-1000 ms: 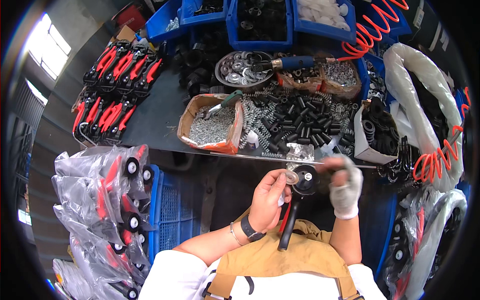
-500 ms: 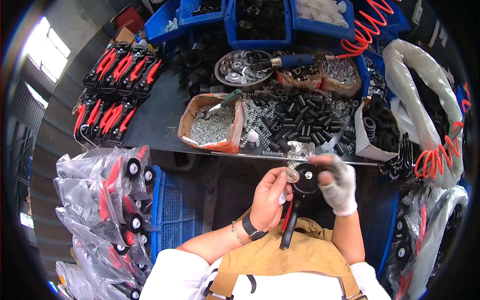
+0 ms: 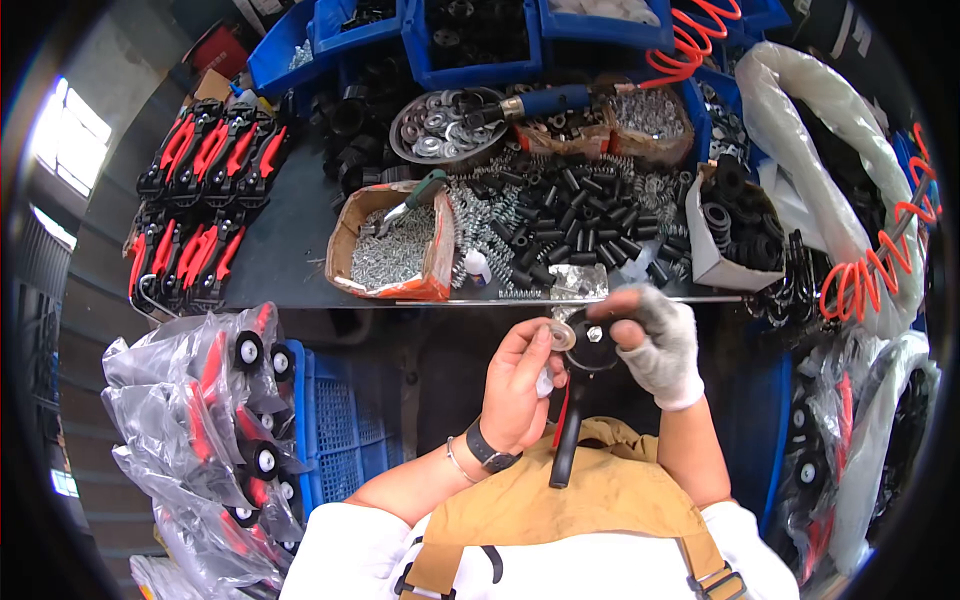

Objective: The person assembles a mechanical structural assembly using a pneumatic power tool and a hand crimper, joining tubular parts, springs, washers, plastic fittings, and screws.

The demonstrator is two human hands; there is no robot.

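My left hand (image 3: 515, 380) is closed, pinching a round metal washer (image 3: 562, 336) between thumb and fingers. Something small and white (image 3: 545, 382) shows against its lower fingers. Just right of the washer is a black round part (image 3: 592, 342) with a shiny nut at its centre. A black handle (image 3: 566, 440) with a red strip beside it runs down from this part toward my apron. My right hand (image 3: 662, 350), in a pale fingerless glove, is at the round part's right edge. Its thumb and forefinger are apart, slightly blurred, with nothing visible between them.
On the bench are a carton of small metal pieces (image 3: 400, 255), black sleeves (image 3: 575, 215), springs (image 3: 480, 215) and a bowl of washers (image 3: 440, 130). A blue power tool (image 3: 545, 102) lies behind. Red-handled assemblies (image 3: 205, 160) stand left; bagged parts (image 3: 200, 400) are stacked below.
The whole view has shifted, so the bench sits a little further left and up. My left hand still pinches the washer; my right hand's fingers have moved slightly beside the round part.
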